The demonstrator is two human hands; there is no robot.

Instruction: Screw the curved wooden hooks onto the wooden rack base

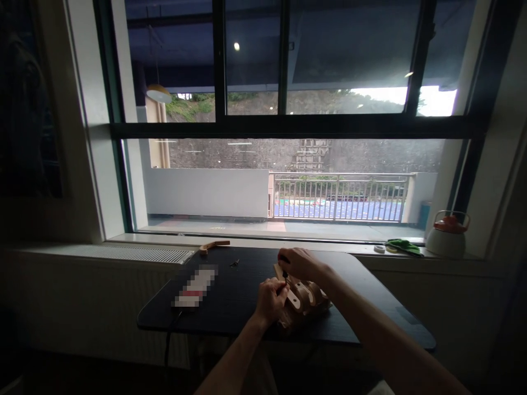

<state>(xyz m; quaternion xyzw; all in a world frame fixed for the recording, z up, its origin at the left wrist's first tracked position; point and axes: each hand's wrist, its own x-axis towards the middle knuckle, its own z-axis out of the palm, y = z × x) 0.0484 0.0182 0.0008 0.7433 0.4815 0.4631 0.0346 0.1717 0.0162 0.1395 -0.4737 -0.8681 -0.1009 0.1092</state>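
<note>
A wooden assembly (pixel 302 304) of curved light-brown pieces lies on the dark table (pixel 230 307) in front of me. My left hand (pixel 269 300) is closed against its left side, fingers curled on a wooden piece. My right hand (pixel 298 263) hovers over the top of the assembly, fingers pinched on a small dark tool whose tip meets the wood. What exactly the tool is stays too small to make out.
A loose curved wooden piece (pixel 214 246) rests at the table's far left edge, small screws (pixel 234 263) lie near it, and a blurred flat object (pixel 194 286) with a cable lies left. On the windowsill stand a white jug with orange lid (pixel 448 235) and green cloth (pixel 403 246).
</note>
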